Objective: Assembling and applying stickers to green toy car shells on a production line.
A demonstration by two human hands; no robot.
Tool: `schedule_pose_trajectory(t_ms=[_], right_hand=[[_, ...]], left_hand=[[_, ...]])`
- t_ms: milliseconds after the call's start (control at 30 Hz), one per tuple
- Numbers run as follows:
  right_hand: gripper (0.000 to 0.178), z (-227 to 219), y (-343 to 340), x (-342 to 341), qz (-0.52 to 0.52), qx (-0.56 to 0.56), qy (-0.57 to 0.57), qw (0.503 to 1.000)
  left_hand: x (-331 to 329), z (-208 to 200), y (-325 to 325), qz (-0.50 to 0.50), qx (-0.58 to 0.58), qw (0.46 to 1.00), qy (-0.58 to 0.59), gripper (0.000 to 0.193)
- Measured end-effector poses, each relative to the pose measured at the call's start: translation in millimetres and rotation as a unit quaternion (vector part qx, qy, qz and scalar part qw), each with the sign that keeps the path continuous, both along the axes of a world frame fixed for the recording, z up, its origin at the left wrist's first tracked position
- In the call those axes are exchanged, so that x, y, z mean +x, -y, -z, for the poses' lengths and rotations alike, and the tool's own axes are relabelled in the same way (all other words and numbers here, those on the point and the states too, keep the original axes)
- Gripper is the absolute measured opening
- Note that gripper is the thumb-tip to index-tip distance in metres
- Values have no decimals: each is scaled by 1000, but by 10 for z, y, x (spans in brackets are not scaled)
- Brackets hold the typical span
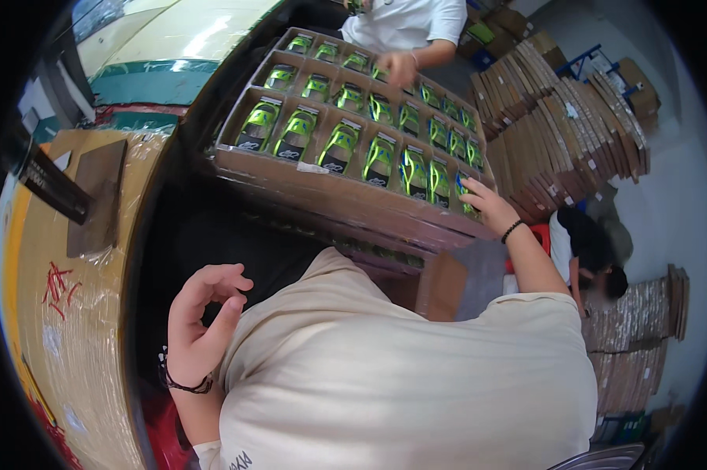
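Observation:
A big brown cardboard tray (353,184) with divided compartments stands before me, tilted in view. Its cells hold rows of bright green and black toy cars (297,133), several with white tabs at the top. My right hand (486,205) reaches to the near right corner, fingers stretched out over a green and blue toy car (462,188); whether it grips that one is hard to see. Above my lap, beside the tray's left side, my left hand (204,325) hangs with fingers bent, thumb apart, and nothing in it.
Across the tray a person in white holds a blurred hand (400,69) over the far cells. More filled layers (369,251) and an open carton (441,286) lie below. A wrapped table (87,313) stands left; cardboard stacks (557,125) and a bending person (592,251) are right.

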State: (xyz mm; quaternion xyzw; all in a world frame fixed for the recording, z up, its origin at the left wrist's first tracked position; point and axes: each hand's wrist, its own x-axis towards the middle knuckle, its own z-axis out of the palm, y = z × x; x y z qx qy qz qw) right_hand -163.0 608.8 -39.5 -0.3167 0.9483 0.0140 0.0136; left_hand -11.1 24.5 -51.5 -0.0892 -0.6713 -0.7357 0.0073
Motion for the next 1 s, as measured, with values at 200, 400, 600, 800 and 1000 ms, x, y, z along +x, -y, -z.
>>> schedule_pose_trajectory(t_ms=[200, 400, 600, 800, 1000], right_hand=[[29, -96, -182, 146, -33, 83, -95, 991], [18, 132, 129, 84, 31, -130, -88, 987], [13, 541, -28, -4, 181, -275, -82, 941], [16, 246, 998, -23, 156, -320, -253, 899], [53, 1960, 1601, -957, -101, -310, 265, 907]], left_hand=[[89, 13, 53, -20, 15, 1000, 5, 34], [152, 56, 47, -29, 24, 999, 23, 33], [254, 192, 120, -26, 45, 998, 29, 33], [464, 184, 256, -64, 63, 996, 7, 33], [882, -189, 594, -70, 6, 984, -166, 28]])
